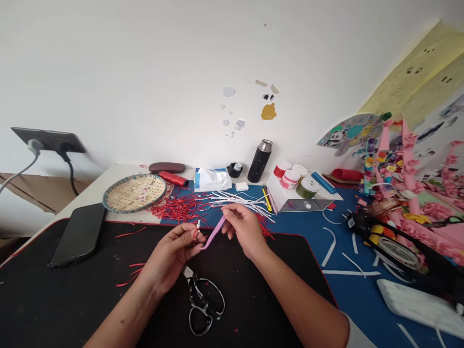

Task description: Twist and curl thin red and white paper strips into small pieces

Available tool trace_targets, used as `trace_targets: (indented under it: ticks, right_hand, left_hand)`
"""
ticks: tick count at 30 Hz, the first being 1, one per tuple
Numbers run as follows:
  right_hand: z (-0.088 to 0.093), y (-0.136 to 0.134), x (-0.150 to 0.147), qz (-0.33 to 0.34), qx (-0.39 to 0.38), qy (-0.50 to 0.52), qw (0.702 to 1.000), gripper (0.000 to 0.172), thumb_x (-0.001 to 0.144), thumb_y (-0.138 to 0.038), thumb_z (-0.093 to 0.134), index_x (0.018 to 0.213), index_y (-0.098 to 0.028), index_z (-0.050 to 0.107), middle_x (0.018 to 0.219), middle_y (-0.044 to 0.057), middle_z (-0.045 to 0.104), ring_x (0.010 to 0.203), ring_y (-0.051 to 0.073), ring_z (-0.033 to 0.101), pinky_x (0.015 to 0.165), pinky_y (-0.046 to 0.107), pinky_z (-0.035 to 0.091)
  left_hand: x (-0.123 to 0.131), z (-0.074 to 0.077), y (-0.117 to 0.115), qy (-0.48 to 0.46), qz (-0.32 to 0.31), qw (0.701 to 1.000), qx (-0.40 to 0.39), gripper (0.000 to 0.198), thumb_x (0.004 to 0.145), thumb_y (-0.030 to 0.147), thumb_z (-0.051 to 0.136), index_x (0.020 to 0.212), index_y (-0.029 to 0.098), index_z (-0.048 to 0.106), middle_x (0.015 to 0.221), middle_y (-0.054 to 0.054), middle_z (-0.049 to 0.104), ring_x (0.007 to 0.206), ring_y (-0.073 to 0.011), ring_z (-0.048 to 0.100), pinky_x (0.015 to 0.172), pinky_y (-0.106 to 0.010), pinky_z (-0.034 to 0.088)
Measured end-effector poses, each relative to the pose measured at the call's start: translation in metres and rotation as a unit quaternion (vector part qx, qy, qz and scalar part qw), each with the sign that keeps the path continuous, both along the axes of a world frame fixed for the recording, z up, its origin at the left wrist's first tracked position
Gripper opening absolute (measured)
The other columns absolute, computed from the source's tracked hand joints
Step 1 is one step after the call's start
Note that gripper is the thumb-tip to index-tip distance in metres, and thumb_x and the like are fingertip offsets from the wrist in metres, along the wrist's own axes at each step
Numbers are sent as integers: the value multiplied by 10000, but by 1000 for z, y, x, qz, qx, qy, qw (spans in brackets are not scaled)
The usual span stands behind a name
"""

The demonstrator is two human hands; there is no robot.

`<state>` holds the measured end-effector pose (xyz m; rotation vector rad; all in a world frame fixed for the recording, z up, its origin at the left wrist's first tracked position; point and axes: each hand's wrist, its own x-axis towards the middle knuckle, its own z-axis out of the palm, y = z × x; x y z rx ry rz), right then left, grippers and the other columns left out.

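Note:
A pink ribbon [214,234] stretches between my two hands above the black mat [253,299]. My left hand [177,251] is closed on its lower end and also pinches a small white piece [198,224] with a red cord loop. The ribbon's upper end is pinched by my right hand [244,227], its fingers bent. Scissors [205,302] with dark patterned handles lie on the mat just below my left hand, their blades partly hidden by it.
Red cords [181,207] and white strips [239,199] lie behind my hands. A woven basket [135,192] and a phone [78,234] are at left. A black bottle [259,161] stands near the wall, with ribbon rolls [290,179] on a box beside it. Pink paper flowers fill the right.

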<state>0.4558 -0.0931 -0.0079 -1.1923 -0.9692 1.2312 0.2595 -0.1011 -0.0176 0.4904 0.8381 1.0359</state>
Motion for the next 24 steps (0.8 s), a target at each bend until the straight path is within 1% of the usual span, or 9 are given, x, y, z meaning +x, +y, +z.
trace_targets:
  ticks: [2,4,7,11,14,19,22,24]
  right_hand:
    - [-7,3,-1,-18,2,7,1000,352,812,-469,774,966,-163,695,729,-7,645,527,120,631,399,194,419]
    - [-14,5,-1,-24,5,3,1000,361,821,-477,766,974,-158,692,719,-6,644,515,118,619,395,196,420]
    - [-20,5,1,-30,13,-15,999,357,847,-484,746,978,-158,687,717,-6,640,515,117,614,395,196,424]
    - [-23,5,4,-32,15,-33,999,347,869,-497,721,966,-166,677,747,-5,636,520,116,623,392,197,428]
    - [-25,3,4,-15,10,-47,999,361,874,-520,713,960,-172,671,743,-11,621,503,113,616,381,196,417]
    - [-28,-2,4,22,15,-74,997,377,908,-553,687,955,-179,670,717,-13,616,492,114,598,392,202,402]
    - [-27,-7,4,71,19,-111,991,352,955,-530,660,958,-179,681,612,-30,606,447,101,518,427,209,383]
    - [-24,-10,3,105,36,-139,984,308,960,-489,679,961,-182,702,646,-21,629,478,102,523,471,221,403]
  left_hand:
    - [0,0,-1,-19,-30,999,-5,284,655,156,972,845,160,761,757,-33,750,724,-159,737,707,-248,656]
    - [0,1,-2,-31,-47,998,-17,298,642,159,983,848,164,768,767,-25,746,736,-153,733,749,-264,662]
    - [0,2,-2,-37,-49,998,-34,305,638,160,984,860,173,775,786,-20,748,755,-159,740,781,-290,670]
    - [0,3,-2,-37,-36,998,-31,272,660,169,967,855,189,777,805,-5,749,780,-170,751,829,-322,674]
    - [-2,3,0,-41,-1,999,-25,297,629,178,983,845,185,780,809,2,750,790,-169,749,827,-317,679]
    - [-6,4,4,-45,62,997,-33,375,553,163,1012,856,185,791,800,14,750,737,-150,731,725,-273,688]
    - [-6,6,6,-43,62,996,-41,338,578,133,988,851,182,794,790,3,751,729,-151,730,709,-269,691]
    - [-6,7,6,-43,58,996,-49,301,604,113,964,845,178,796,789,-8,753,724,-150,728,705,-265,690]
